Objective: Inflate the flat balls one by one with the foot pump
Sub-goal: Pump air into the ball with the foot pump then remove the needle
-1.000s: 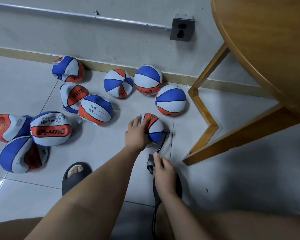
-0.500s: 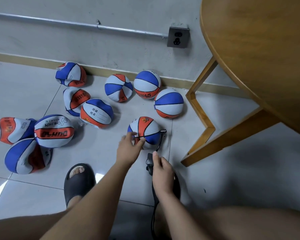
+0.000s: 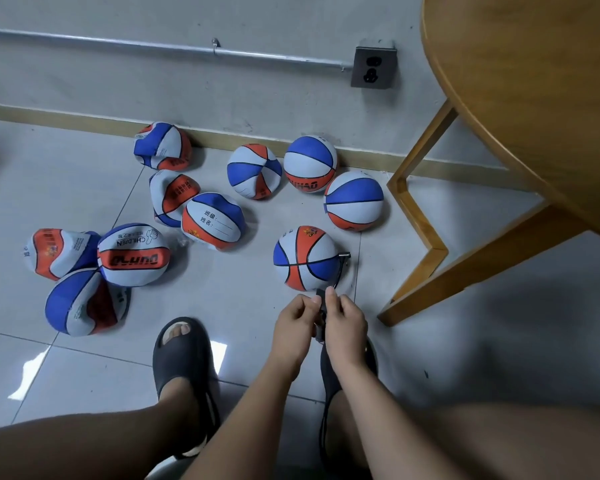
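Observation:
A round red, white and blue ball (image 3: 305, 258) lies on the tile floor with the pump's thin hose (image 3: 342, 268) running to its right side. Just below it, my left hand (image 3: 297, 320) and my right hand (image 3: 345, 323) close together around the black top of the foot pump (image 3: 321, 317). Both pinch that black part with their fingertips. The pump's body is mostly hidden under my right hand and arm. Several flat, crumpled balls (image 3: 134, 254) lie to the left. Three rounder balls (image 3: 310, 164) sit near the wall.
A wooden table (image 3: 534, 98) overhangs at the right, and its angled leg (image 3: 426, 244) stands close to the hosed ball. My left foot in a black slipper (image 3: 182, 355) rests on the floor. A wall socket (image 3: 373, 67) and a metal conduit (image 3: 153, 50) run along the wall.
My left hand has left the ball and come back to the pump's top beside my right hand. The ball now lies free on the floor with the hose attached.

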`<state>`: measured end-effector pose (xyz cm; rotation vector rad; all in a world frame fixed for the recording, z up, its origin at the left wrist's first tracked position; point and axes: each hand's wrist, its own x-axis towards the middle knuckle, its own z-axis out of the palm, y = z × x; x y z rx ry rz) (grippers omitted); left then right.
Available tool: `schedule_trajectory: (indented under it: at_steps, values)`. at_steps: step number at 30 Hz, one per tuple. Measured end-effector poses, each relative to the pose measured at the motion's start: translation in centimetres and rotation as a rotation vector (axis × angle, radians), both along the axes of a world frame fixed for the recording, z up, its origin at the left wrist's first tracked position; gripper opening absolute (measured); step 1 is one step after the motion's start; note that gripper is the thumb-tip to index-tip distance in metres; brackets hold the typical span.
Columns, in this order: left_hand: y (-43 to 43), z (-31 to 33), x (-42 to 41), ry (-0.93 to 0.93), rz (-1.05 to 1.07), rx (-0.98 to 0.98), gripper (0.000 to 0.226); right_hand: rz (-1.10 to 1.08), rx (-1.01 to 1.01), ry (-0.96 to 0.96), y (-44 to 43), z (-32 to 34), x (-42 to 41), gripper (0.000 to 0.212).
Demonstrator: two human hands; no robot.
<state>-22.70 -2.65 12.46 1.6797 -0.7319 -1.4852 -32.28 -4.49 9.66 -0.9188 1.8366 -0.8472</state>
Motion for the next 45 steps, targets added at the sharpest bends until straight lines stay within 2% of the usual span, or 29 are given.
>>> schedule_trajectory:
  at_steps: [6, 12, 16, 21, 24, 29, 33, 39, 42, 45]
  values:
    - [0.3, -3.8, 0.1, -0.053, -0.142, 0.133, 0.034, 0.095, 0.211, 0.0, 1.0, -3.8, -1.7, 0.047]
    - [-0.6, -4.2, 0.3, -0.152, -0.25, 0.197, 0.028, 0.107, 0.291, 0.006, 1.0, -4.6, -2.1, 0.055]
    - [-1.5, -2.9, 0.8, -0.198, -0.205, 0.155, 0.036, 0.093, 0.211, -0.017, 0.7, -3.0, -1.1, 0.052]
    - [-4.0, 0.1, 1.7, -0.165, -0.099, -0.027, 0.055, 0.011, -0.011, -0.04, -1.6, 1.7, 1.0, 0.05]
    - [-5.0, 1.0, 1.8, -0.104, -0.082, -0.067, 0.047, -0.008, -0.108, -0.018, -2.5, 2.8, 1.2, 0.054]
    - [-2.6, -1.5, 1.4, -0.049, -0.096, 0.036, 0.04, 0.08, 0.023, -0.128, -0.4, -0.2, 0.8, 0.049]
    - [-1.0, -4.0, 1.5, -0.068, -0.135, 0.133, 0.038, 0.138, 0.115, -0.037, 1.4, -2.6, 0.2, 0.054]
    - [0.1, -6.1, 1.4, -0.159, -0.237, 0.217, 0.049, 0.152, 0.283, -0.062, 2.5, -4.8, -0.8, 0.053]
    - [-0.6, -5.1, 1.3, -0.203, -0.231, 0.169, 0.048, 0.122, 0.269, -0.037, 1.7, -4.9, -0.7, 0.054]
    - [-1.9, -2.6, 1.0, -0.187, -0.148, 0.053, 0.042, 0.064, 0.146, -0.014, 0.2, -1.1, 0.5, 0.048]
